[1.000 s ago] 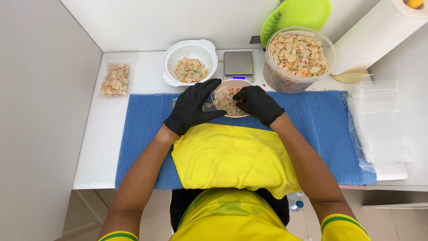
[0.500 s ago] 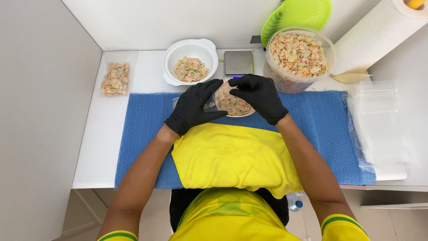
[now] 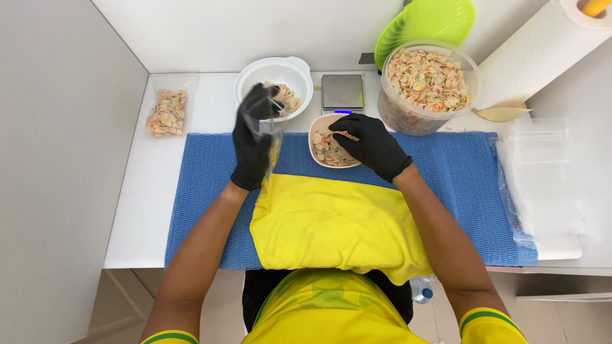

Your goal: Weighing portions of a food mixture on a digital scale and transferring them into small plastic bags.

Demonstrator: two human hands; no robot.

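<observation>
Left hand (image 3: pixel 255 137) has its grip clenched on a clear plastic bag (image 3: pixel 271 143), held upright at 9 o'clock of the pink bowl (image 3: pixel 333 143). Right hand (image 3: pixel 373 145) pinches snack pieces in that bowl. Keep the bag mouth open and close to the bowl rim over the blue mat (image 3: pixel 446 191).

A small bowl (image 3: pixel 333 150) is set on the mat (image 3: pixel 459 185), before the scale (image 3: pixel 342 92); a tub (image 3: pixel 426 86) stands right, a filled bag (image 3: pixel 166 113) far left on the worktop (image 3: pixel 150 191)
</observation>
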